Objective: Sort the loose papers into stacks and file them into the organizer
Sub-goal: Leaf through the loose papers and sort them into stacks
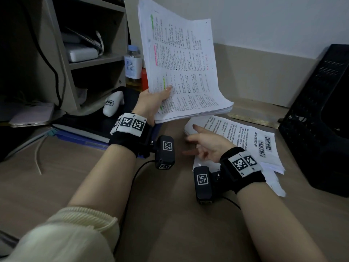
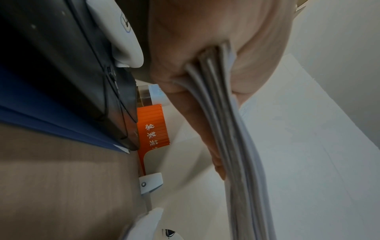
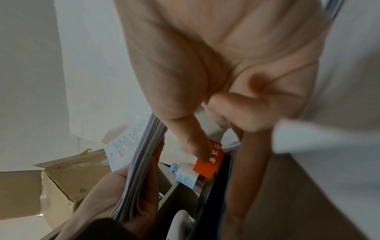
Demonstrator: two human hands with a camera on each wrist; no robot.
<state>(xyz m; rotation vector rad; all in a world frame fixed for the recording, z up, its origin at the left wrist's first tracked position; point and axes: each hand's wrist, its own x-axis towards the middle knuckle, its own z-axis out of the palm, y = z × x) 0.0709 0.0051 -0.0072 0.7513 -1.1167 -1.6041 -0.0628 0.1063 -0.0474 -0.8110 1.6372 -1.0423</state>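
right hand (image 1: 204, 143): nearest, low over the desk (image 1: 79, 178), fingers spread and relaxed, holds nothing; fingertips at the near-left edge of the desk stack, contact unclear.
desk stack (image 1: 239, 140): loose printed sheets lying flat, edges fanned and uneven, just left of the organizer; not squared yet.
left hand (image 1: 154, 101): raised, thumb on top and fingers under, grips the thick bundle at its lower left corner.
held bundle (image 1: 181, 72): highlighted printed pages, tilted up above the desk, clear of the desk stack; left wrist view shows several grouped layers pinched together.
black mesh organizer (image 1: 319, 118): far right by the wall; what shows of its inside is dark, no paper seen in it.
progress: looks early-to-middle; two piles exist, so sorting is partly done.
left to do: probably square both piles, then file them; nothing seems filed yet.
clutter: tea bottle (image 1: 133, 68) and shelf unit (image 1: 90, 53) at far left.
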